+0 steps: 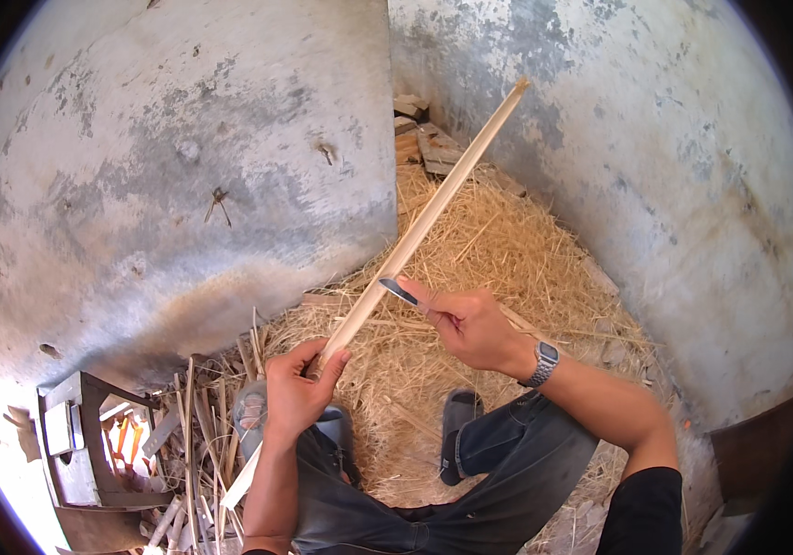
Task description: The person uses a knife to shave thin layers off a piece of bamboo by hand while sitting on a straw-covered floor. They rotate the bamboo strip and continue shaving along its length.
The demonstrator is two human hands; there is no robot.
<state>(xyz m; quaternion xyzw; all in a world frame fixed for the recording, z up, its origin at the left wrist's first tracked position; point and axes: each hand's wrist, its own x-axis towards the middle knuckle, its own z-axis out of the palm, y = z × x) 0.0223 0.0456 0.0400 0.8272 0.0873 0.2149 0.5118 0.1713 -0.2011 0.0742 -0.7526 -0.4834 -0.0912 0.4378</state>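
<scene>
A long pale strip of what looks like split bamboo (433, 211) slants from beside my left leg up toward the far right. My left hand (300, 387) is closed around its lower part, thumb on the near edge. My right hand (472, 326) is closed on a knife, and the short dark blade (397, 291) lies against the strip's right edge, above my left hand. Most of the knife's handle is hidden in my fist. A pale stick shows behind the right wrist; whether it belongs to the knife, I cannot tell. A metal watch (540, 363) is on that wrist.
Straw-like shavings (507, 231) heap up in the corner between two worn walls. Boards (433, 145) lie at the far end. Thin sticks (195, 435) and a dark box-like frame (91, 439) with orange inside stand at my left. My legs are spread below.
</scene>
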